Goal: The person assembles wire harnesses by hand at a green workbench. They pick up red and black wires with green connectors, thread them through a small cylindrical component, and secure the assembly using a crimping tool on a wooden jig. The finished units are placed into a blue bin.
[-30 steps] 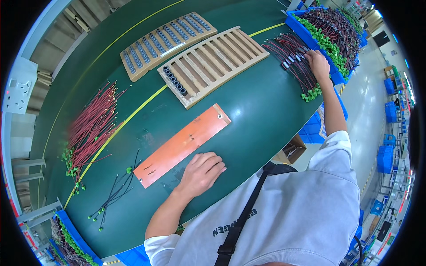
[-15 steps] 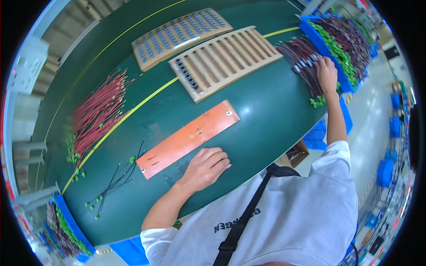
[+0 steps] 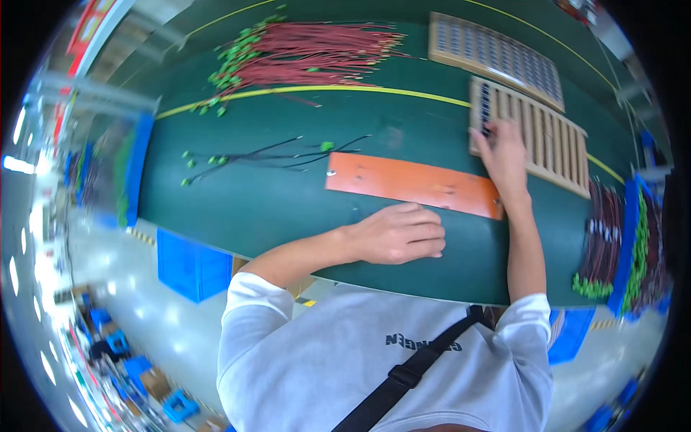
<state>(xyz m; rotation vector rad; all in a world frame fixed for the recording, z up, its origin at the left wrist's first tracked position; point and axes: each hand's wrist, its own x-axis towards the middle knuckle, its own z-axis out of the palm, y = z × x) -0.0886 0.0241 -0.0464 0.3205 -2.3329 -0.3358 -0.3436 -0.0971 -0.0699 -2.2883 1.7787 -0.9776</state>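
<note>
My left hand (image 3: pixel 399 234) lies flat on the green table (image 3: pixel 252 209), holding nothing, just in front of a long orange plate (image 3: pixel 414 183). My right hand (image 3: pixel 504 155) reaches past that plate's right end to the near left corner of a slotted wooden tray (image 3: pixel 551 147). Its fingertips touch the tray's first slot, where dark pieces sit. Whether the fingers pinch anything is hidden by the back of the hand.
A second wooden tray with small cells (image 3: pixel 497 61) lies further back. Red wires with green ends (image 3: pixel 309 50) are heaped at the far left, and a few black wires (image 3: pixel 266 155) lie left of the plate. Dark wires (image 3: pixel 608 245) fill a blue bin (image 3: pixel 622 288) at right. A blue crate (image 3: pixel 191 266) stands under the table.
My right hand has left the dark wire bundle in the blue bin and come over to the slotted tray. My head turned, so the whole view has rotated. The left hand stayed put.
</note>
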